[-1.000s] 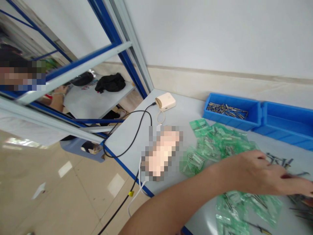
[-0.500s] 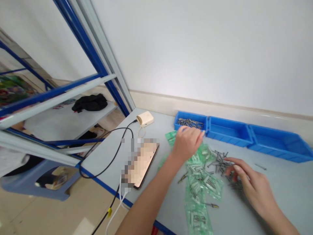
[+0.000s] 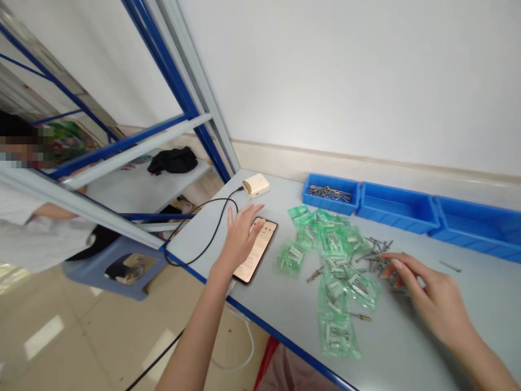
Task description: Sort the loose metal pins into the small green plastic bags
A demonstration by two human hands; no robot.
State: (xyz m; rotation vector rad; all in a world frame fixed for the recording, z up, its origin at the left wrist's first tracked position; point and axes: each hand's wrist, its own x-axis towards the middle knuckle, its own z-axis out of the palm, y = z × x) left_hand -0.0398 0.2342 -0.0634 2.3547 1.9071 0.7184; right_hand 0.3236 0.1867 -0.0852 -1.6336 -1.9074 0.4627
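- Two bare hands were well apart over a smooth, pale grey tabletop with a blue edge (image 3: 391, 350).
- On the left, the left hand (image 3: 240, 239) was loosely spread, thumb over the flat, glossy screen of a slim rectangular phone (image 3: 257, 258); whether skin met glass could not be told.
- On the right, the right hand (image 3: 431, 288) was half curled over a loose heap of thin grey metal screws (image 3: 376, 254); whether its fingertips gripped one could not be told.
- Between the hands lay crinkled, see-through green plastic packets (image 3: 334, 244), each showing slender metal pieces and pale strips inside, several overlapping.
- Beside the packets rested two slim metal pieces with brassy ends, one to the left (image 3: 315, 274), one nearer (image 3: 361, 317).
- One straight grey screw (image 3: 450, 266) lay alone, right of the heap.
- At the far side stood three ribbed blue plastic bins: the left bin (image 3: 328, 204) held shiny metal rods (image 3: 329, 193), beside the middle bin (image 3: 399, 220) and right bin (image 3: 480, 234).
- Far left, a rounded cream block (image 3: 258, 185) sat with a thin black cable (image 3: 240, 189) plugged in.
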